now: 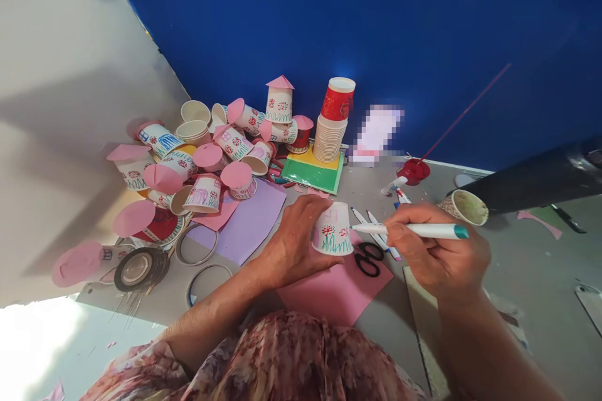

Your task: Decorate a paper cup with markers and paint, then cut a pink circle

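Observation:
My left hand (294, 241) grips a white paper cup (333, 235) from its left side, mouth downward. Red dotted flowers, green grass strokes and a faint pink window are drawn on it. Between the fingers of my right hand (439, 257) is a green marker (418, 231), its tip at the cup's right edge; whether it touches I cannot tell. Below the cup lies pink paper (336, 294) with black-handled scissors (369, 260) on it, blades hidden. Several other markers (376, 222) lie behind the marker tip.
Many decorated cups with pink paper roofs (207, 191) crowd the left. A cup stack (329, 138) stands on a green-yellow packet (310, 174). Tape rolls (141, 268), purple paper (249, 219), a red pot (414, 171) and a stained cup (465, 208) lie around.

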Demonstrator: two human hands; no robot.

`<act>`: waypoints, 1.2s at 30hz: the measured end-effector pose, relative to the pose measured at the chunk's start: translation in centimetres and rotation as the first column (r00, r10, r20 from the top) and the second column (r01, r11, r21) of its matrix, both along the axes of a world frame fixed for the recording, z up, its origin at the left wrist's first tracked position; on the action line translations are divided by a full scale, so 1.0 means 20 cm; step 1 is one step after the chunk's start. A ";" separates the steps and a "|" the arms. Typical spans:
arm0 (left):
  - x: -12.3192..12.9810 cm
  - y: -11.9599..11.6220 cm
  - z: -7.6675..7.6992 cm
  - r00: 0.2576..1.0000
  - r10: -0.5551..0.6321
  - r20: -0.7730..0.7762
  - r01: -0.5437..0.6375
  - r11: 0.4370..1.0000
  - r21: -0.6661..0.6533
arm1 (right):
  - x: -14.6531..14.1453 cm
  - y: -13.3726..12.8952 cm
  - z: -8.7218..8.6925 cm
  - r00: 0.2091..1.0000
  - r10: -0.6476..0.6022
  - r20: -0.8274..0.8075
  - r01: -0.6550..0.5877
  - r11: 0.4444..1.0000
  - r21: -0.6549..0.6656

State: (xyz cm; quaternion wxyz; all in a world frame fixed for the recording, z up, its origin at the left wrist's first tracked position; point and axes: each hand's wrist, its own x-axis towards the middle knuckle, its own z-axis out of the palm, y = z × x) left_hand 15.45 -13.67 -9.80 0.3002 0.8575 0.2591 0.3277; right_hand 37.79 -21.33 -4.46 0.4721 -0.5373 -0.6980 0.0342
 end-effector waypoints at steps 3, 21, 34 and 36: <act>0.00 0.00 0.02 1.000 0.002 0.015 -0.002 0.999 -0.042 | -0.01 0.00 0.00 1.000 -0.011 -0.017 0.011 1.000 -0.007; 0.00 0.00 0.01 0.998 -0.042 0.056 0.045 0.998 -0.054 | -0.04 0.03 -0.01 0.991 0.130 -0.023 -0.130 0.991 0.018; 0.01 0.00 0.00 0.998 -0.023 0.066 0.026 0.999 -0.048 | -0.03 0.03 -0.01 0.995 0.093 -0.036 -0.093 0.996 0.008; 0.01 0.00 -0.01 0.998 -0.019 0.064 0.022 0.999 -0.041 | -0.03 0.03 0.00 0.996 0.071 -0.047 -0.071 0.997 -0.010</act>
